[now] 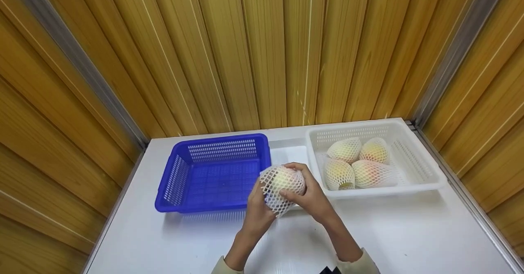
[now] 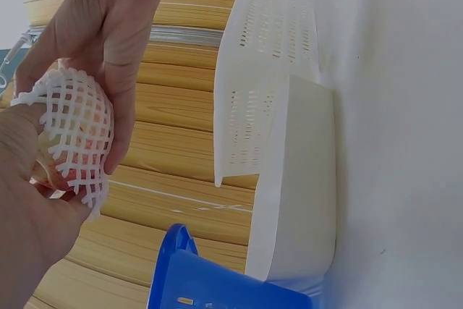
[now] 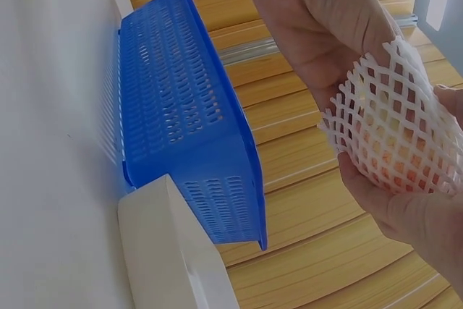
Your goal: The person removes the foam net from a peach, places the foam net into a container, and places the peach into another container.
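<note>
Both hands hold a round red-and-yellow fruit (image 1: pixel 282 180) in a white foam net (image 2: pixel 78 124), raised in front of the baskets. My left hand (image 1: pixel 258 211) grips it from the left and below. From the right, my right hand (image 1: pixel 313 198) holds it with the thumb across the near side and fingers over the top. In the right wrist view, the loose end of the net (image 3: pixel 362 99) spreads toward the left palm. Whether the fruit is an apple or a peach, I cannot tell.
A blue basket (image 1: pixel 213 209) stands at the left and holds nothing visible. At the right, a white basket (image 1: pixel 425 159) contains several net-wrapped fruits (image 1: pixel 374 173). Between them sits a low white box (image 1: pixel 288 155). Wood-patterned walls (image 1: pixel 262 53) enclose the white table (image 1: pixel 393 233).
</note>
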Demonstrator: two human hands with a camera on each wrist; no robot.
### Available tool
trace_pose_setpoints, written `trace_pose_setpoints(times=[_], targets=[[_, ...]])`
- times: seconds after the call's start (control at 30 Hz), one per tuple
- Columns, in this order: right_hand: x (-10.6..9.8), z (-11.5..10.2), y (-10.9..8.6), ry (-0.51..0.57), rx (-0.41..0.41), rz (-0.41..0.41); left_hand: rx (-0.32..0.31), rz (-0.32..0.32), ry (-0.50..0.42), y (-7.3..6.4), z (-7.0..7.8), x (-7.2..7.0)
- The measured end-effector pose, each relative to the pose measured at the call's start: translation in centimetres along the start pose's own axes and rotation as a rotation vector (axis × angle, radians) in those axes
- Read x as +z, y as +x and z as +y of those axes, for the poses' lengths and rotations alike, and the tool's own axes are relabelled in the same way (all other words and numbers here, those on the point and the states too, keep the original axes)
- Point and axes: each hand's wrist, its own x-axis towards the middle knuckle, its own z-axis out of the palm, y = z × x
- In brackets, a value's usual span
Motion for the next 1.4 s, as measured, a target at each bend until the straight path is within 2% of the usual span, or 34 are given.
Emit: trace_pose_setpoints(times=[0.23,0.63,0.87,1.1,1.27,1.4], targets=[[-0.3,-0.1,0.0,-0.035,0.0,-0.018,0.025,0.008,-0.012,0.1,-0.1,-0.2],[-0.4,-0.2,-0.2,-0.01,0.019,-0.011,0.059,0.002,-0.032,0.3,-0.2,-0.6],[-0.8,-0.2,-0.2,0.039,0.005,-0.029,0.044,-0.012,-0.129,0.3,-0.2,-0.6],[-1.3,-0.2,-0.3,0.037,-0.007,-0.012,0.013,0.013,-0.13,0.5,0.0,-0.8],[-1.7,-0.2,-0.3,0.025,-0.007,0.01,-0.019,0.013,-0.108,0.6,1.3,-1.4],[-2.2,-0.2,-0.5,-0.018,-0.002,0.056,0.024,0.029,-0.108,0.8,2.6,-2.2]])
